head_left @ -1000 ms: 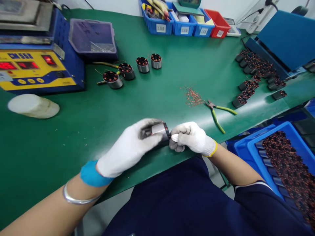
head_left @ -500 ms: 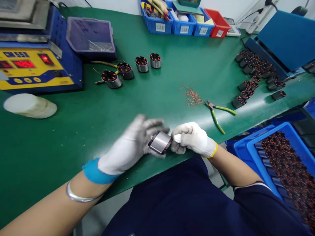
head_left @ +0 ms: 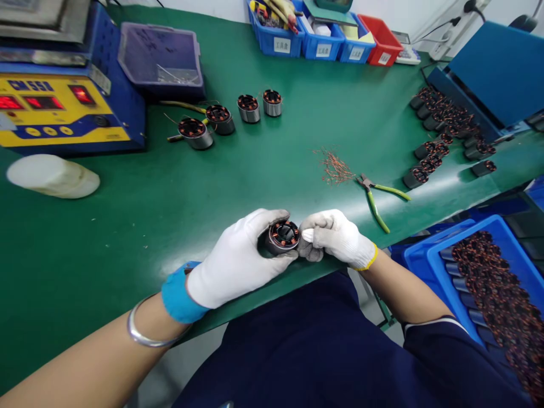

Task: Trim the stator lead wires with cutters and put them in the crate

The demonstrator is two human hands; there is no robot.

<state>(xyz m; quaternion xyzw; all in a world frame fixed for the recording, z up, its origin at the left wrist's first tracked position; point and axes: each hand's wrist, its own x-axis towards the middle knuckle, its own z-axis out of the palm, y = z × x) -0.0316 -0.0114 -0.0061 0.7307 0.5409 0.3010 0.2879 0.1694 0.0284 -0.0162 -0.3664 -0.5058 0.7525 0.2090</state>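
Observation:
My left hand [head_left: 242,258], in a white glove with a blue band at the wrist, is wrapped round a motor stator [head_left: 283,237]. The thumb and fingers grip its sides, and its open face with copper windings is turned up towards me. Close against the stator's right side is my right hand [head_left: 331,238], in a white glove with a yellow cuff edge. Its fingers are pinched together; whatever they hold is hidden or too fine to see. Green-handled cutters [head_left: 374,195] lie spread on the bench beyond the right hand, beside a heap of copper wire bits [head_left: 335,168].
Several stators [head_left: 219,119] stand at the back left by a yellow-and-blue CM550 unit [head_left: 63,110]. A white cylinder [head_left: 53,175] lies left. More stators [head_left: 442,119] cluster at right. A blue crate [head_left: 437,266] of stators sits below the bench edge. Bins [head_left: 283,42] line the back.
The stator has turned from its silver side showing to its wound face upward. My left hand, blurred with fingers apart before, now closes round it. My right hand stays pinched beside it.

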